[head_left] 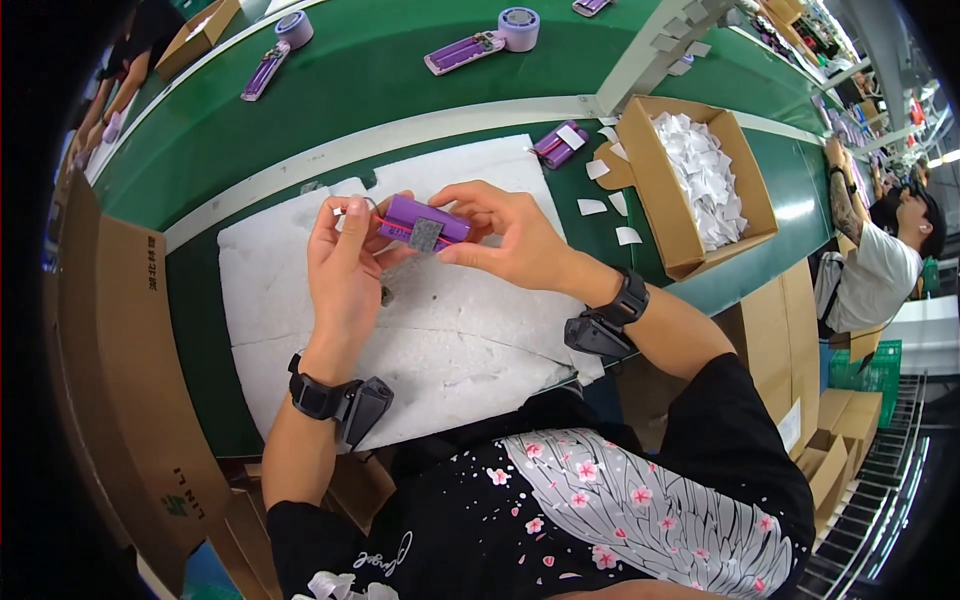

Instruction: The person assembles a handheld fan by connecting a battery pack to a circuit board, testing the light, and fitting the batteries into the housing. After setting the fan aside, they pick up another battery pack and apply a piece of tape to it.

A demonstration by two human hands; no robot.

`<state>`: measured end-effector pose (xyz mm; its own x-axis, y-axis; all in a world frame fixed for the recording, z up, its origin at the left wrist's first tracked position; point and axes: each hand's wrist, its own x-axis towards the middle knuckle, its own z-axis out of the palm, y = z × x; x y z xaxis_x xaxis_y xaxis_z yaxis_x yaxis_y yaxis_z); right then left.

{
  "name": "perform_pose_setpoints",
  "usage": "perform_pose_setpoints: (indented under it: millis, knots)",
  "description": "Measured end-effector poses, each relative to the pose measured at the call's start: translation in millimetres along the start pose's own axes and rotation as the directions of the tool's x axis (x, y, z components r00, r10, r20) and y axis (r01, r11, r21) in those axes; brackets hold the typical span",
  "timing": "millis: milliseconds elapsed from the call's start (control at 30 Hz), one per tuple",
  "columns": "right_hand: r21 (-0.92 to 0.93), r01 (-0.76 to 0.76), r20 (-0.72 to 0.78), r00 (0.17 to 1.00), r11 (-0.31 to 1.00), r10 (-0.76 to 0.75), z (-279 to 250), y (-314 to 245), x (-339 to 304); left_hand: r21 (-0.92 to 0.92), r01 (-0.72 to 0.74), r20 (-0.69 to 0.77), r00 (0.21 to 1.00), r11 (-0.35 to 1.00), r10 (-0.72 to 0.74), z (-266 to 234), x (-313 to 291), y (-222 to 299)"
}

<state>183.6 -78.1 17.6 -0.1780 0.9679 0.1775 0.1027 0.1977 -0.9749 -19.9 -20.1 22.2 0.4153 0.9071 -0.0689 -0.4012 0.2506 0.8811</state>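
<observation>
A purple battery pack of joined cylindrical cells is held up between my two hands, over a white foam sheet. On its near side sits a square grey foam pad. My left hand closes on the pack's left end, where thin red and pale wires run by the thumb and fingers. Around the right end my right hand is closed, thumb below and fingers above. Parts of the pack are hidden behind the fingers.
Beyond the foam's far right corner lies another purple battery pack. A cardboard box of white paper pieces stands to the right, with loose pieces beside it. Purple fan-like devices lie on the green conveyor belt. A tall carton borders the left; a co-worker is at right.
</observation>
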Motion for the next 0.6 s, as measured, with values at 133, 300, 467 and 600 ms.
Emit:
perform_pose_setpoints:
  millis: [133,300,467,600]
  knots:
    - [-0.044,-0.047,0.056,0.997,0.998,0.049,-0.9,-3.3,3.7,-0.006,-0.029,-0.018,0.999,1.000,0.029,-2.8,1.3,-1.4]
    - [0.079,-0.016,0.061,0.998,0.997,0.011,7.6,1.4,5.6,0.020,-0.040,-0.083,0.996,0.999,0.042,-8.9,2.9,3.1]
    - [0.311,-0.135,0.145,0.985,0.941,0.093,12.9,0.3,8.0,0.117,-0.114,-0.040,0.992,0.987,0.119,-12.6,6.2,2.5]
    - [0.211,-0.217,0.171,0.968,0.953,0.183,6.0,-6.1,11.2,0.329,-0.310,-0.006,0.944,0.892,0.331,0.9,4.5,9.3]
